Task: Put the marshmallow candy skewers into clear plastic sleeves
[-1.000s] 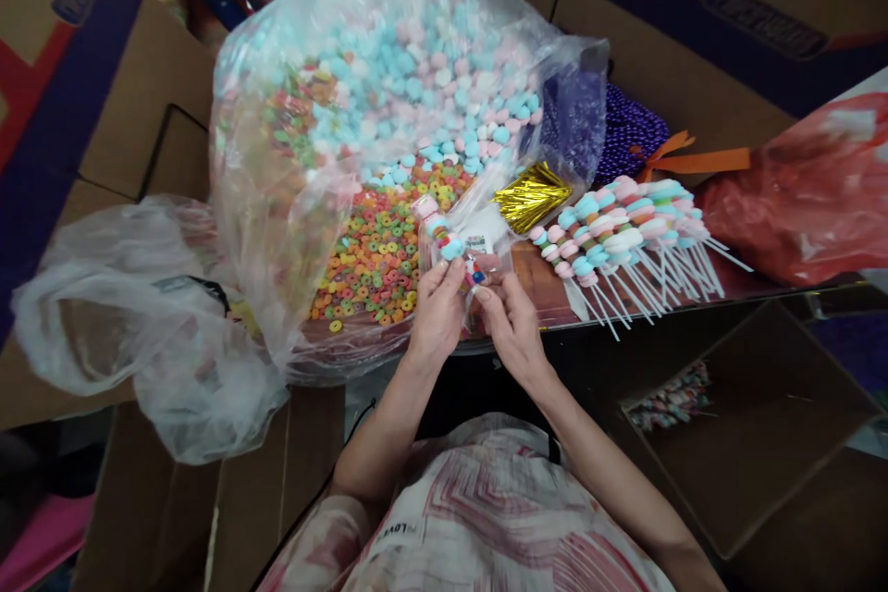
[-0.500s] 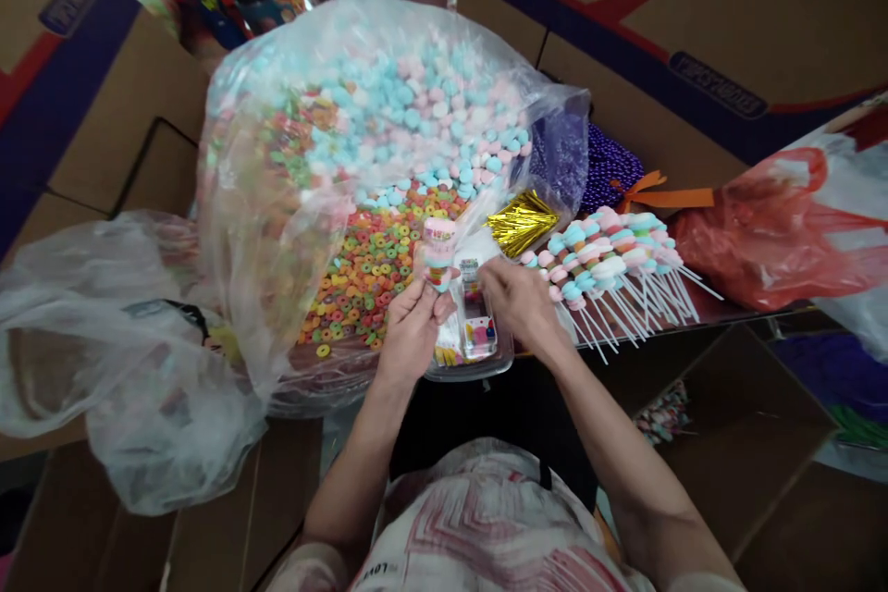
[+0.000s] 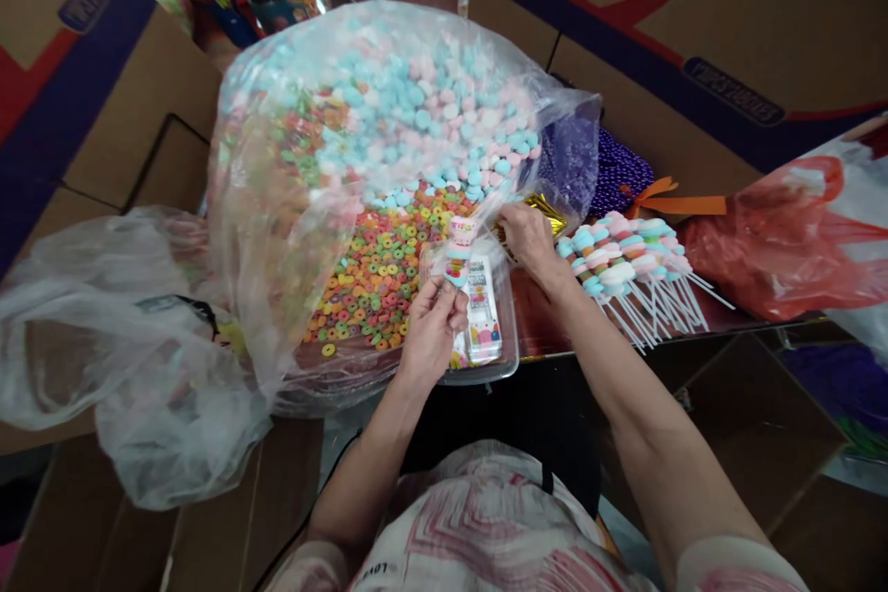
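Note:
My left hand [image 3: 436,324] pinches the lower end of a bagged candy skewer [image 3: 459,252], upright, with pink and blue marshmallows and gummy rings in a printed clear wrapper. Over a bundle of gold twist ties [image 3: 555,215] my right hand [image 3: 531,239] has its fingers bent together on the ties, hiding most of them. Below the skewer, a clear plastic tub [image 3: 510,347] contains a stack of printed wrappers [image 3: 484,310]. To the right lies a pile of marshmallow skewers [image 3: 621,254] with white sticks.
A large clear bag [image 3: 240,139] spreads over loose blue and pink marshmallows [image 3: 416,102] and gummy rings [image 3: 378,277]. Crumpled plastic bags [image 3: 173,388] lie at left, a red bag [image 3: 777,240] at right. Purple beads [image 3: 617,171] and cardboard boxes [image 3: 694,18] stand behind.
My right hand has moved up and away from the bagged skewer onto the gold twist ties. My left hand still holds the skewer. The view has shifted slightly.

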